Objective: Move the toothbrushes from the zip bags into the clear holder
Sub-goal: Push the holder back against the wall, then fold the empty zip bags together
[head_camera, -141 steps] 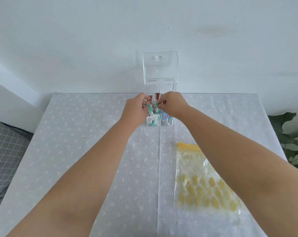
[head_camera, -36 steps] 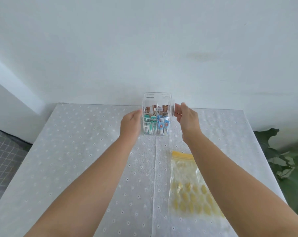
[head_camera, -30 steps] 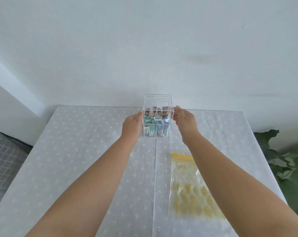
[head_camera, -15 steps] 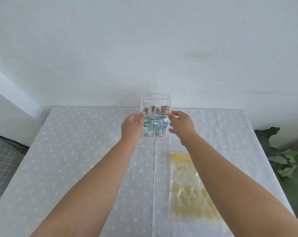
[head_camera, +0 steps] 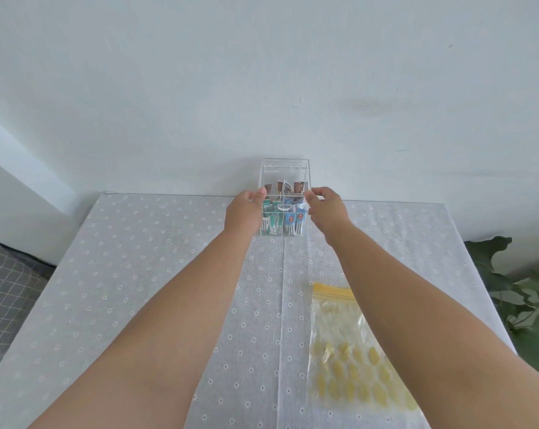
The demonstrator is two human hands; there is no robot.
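The clear holder stands at the table's far edge against the wall, its lid down. Inside it, wrapped toothbrush packets in teal, blue and brown stand in compartments. My left hand holds the holder's left side, thumb at the top front edge. My right hand holds the right side, fingers curled at the top front corner. One zip bag with a yellow strip and yellow print lies flat at the near right, partly under my right forearm; I see no toothbrush in it.
The table has a white dotted cloth and ends at the white wall behind the holder. A green plant stands off the right edge. Grey checked fabric lies beyond the left edge.
The holder's lid, up 4.7 s ago with both hands at the packets, is now down. Over the last second my right hand moved in to the holder's right corner.
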